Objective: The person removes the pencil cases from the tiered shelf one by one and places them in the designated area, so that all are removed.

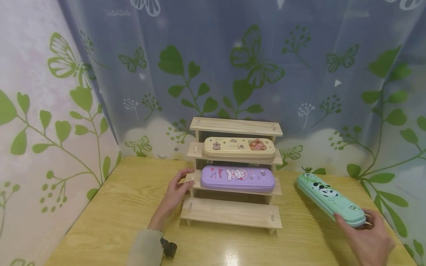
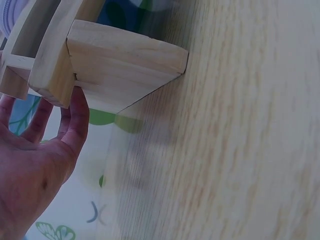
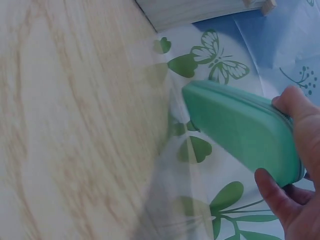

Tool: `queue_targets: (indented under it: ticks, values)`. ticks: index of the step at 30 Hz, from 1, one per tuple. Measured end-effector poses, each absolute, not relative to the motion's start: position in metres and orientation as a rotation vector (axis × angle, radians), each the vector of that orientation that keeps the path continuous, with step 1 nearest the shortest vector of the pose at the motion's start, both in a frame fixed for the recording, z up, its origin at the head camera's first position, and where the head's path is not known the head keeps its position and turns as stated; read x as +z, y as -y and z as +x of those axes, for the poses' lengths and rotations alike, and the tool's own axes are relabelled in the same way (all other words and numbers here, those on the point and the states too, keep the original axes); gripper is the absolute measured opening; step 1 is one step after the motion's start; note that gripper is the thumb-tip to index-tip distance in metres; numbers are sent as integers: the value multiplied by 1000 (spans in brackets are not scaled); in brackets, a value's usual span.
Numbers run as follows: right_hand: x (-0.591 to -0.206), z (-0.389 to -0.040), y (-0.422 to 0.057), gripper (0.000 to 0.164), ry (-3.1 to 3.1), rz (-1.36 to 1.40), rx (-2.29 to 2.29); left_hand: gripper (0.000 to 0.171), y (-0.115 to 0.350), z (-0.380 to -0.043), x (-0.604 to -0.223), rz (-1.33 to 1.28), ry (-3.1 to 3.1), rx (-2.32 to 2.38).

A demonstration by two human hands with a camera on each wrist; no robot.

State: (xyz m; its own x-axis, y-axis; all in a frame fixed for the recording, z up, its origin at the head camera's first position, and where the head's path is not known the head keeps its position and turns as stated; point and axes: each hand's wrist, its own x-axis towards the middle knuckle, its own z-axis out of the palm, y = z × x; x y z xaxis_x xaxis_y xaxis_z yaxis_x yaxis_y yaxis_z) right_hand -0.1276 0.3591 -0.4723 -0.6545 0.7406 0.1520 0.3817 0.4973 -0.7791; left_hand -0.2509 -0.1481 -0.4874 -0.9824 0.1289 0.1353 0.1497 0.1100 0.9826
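Note:
A light wooden stepped rack (image 1: 231,212) stands on the table in the head view. On one tier lies a cream pencil case (image 1: 237,148), and on the tier below a purple pencil case (image 1: 237,178) with a cartoon figure. My left hand (image 1: 174,192) holds the rack's left side, thumb and fingers at a tier's end; the left wrist view shows the fingers (image 2: 79,117) against the wood. At the right, my right hand (image 1: 369,236) grips the near end of a mint green panda pencil case (image 1: 332,201), held tilted above the table. Its plain green underside (image 3: 240,132) shows in the right wrist view.
The rack's top tier (image 1: 236,126) and lowest tier (image 1: 229,213) are bare. Behind the wood-grain table (image 1: 110,207) hangs a blue and white curtain (image 1: 206,44) printed with butterflies and leaves. Similar patterned cloth (image 1: 33,122) borders the left side.

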Motion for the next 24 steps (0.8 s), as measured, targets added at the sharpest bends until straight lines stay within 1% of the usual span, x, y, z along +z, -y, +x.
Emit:
queue_targets:
  ticks: [3, 19, 24]
  values:
    - [-474, -129, -358, 83, 2304, -947, 1010, 41, 148, -251, -488, -288, 2333, -2068]
    - [-485, -134, -339, 72, 2471, -649, 861, 42, 148, -252, -487, -296, 2331, -2058]
    - [-486, -134, -335, 75, 2590, -586, 861, 42, 147, -251, -487, -290, 2328, -2054]
